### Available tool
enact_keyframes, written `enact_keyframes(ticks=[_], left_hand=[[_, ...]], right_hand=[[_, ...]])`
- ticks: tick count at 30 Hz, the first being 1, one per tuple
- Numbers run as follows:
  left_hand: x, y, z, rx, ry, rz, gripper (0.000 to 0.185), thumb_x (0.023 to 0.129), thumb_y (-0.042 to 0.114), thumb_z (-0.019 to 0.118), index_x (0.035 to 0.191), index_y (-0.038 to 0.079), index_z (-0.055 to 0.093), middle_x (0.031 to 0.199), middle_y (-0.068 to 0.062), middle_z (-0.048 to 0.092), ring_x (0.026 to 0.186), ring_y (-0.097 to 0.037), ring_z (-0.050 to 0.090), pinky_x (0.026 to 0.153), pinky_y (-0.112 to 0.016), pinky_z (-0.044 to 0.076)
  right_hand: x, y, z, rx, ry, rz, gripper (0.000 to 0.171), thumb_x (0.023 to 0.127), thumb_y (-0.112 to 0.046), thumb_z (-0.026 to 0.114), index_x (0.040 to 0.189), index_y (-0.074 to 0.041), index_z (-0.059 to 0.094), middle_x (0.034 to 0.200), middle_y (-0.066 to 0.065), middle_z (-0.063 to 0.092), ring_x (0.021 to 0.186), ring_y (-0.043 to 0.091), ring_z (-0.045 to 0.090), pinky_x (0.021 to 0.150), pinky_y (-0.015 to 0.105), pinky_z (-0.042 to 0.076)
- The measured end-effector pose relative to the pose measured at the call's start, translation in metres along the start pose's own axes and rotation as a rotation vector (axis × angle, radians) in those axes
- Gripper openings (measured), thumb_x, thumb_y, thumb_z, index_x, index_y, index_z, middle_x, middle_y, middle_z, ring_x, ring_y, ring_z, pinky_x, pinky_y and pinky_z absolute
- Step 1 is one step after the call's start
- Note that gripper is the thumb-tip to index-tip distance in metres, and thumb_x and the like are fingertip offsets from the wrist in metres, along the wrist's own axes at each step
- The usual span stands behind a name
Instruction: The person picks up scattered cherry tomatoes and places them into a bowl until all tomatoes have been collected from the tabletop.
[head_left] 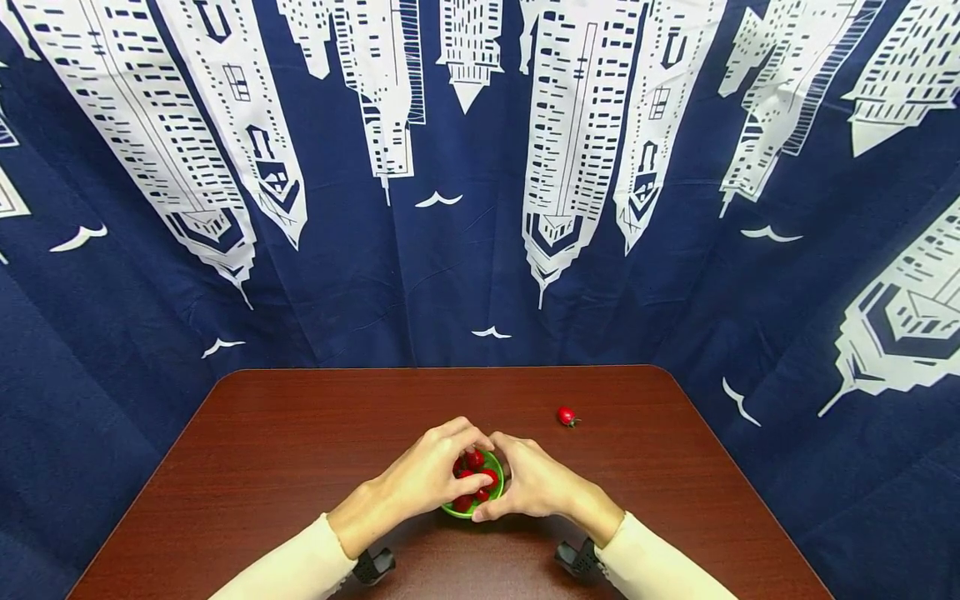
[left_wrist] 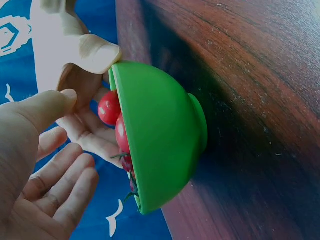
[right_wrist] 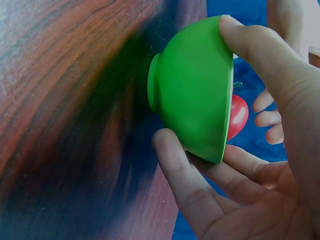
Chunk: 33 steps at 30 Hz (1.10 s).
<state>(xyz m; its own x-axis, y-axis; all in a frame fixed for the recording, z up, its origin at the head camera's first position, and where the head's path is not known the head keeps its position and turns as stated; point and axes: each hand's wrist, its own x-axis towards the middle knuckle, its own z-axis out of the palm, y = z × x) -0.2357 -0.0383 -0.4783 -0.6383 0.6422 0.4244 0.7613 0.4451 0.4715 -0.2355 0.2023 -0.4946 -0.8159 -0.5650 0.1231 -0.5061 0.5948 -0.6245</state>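
A green bowl holds several red cherry tomatoes, some with green stems showing over the rim. My right hand grips the bowl from the right, its thumb on the rim and its fingers around the opposite side. Above the bowl's left side is my left hand, fingers bent loosely with nothing between them. In the left wrist view, its thumb and fingertips stand apart from the tomatoes. In the head view, both hands cover parts of the bowl.
A single cherry tomato with a green stem lies on the brown wooden table, beyond my right hand. Behind the table's far edge hangs a dark blue curtain with white buildings and birds. Each wrist wears a small black device.
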Motion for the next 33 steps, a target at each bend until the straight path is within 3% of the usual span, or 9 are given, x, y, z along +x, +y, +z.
enact_keyframes(ticks=[15,24,33], left_hand=[[-0.018,-0.013,-0.012,0.075,-0.007,-0.066,0.054,0.095,0.037,0.098,0.141,0.017,0.078,0.136,-0.001,0.076,0.126,-0.023,0.075,0.109,-0.041,0.067],[-0.034,-0.022,-0.021,0.040,-0.084,-0.139,0.079,0.093,0.058,0.097,0.155,0.018,0.070,0.148,-0.001,0.070,0.134,-0.022,0.072,0.112,-0.045,0.068],[-0.042,-0.029,-0.018,-0.002,-0.151,-0.171,0.094,0.090,0.063,0.098,0.164,0.017,0.063,0.153,-0.001,0.068,0.138,-0.020,0.070,0.117,-0.045,0.066]], right_hand=[[-0.003,-0.002,0.000,0.050,-0.014,0.000,0.086,0.078,-0.039,0.111,0.145,-0.007,0.068,0.123,0.000,0.086,0.101,0.002,0.079,0.092,0.024,0.068],[0.000,-0.001,0.000,0.045,-0.011,0.000,0.092,0.077,-0.037,0.112,0.150,-0.005,0.067,0.123,0.002,0.085,0.093,0.005,0.080,0.088,0.028,0.070],[0.002,0.000,-0.001,0.052,-0.027,0.000,0.093,0.077,-0.036,0.112,0.151,-0.004,0.066,0.119,0.000,0.085,0.088,0.004,0.078,0.087,0.027,0.068]])
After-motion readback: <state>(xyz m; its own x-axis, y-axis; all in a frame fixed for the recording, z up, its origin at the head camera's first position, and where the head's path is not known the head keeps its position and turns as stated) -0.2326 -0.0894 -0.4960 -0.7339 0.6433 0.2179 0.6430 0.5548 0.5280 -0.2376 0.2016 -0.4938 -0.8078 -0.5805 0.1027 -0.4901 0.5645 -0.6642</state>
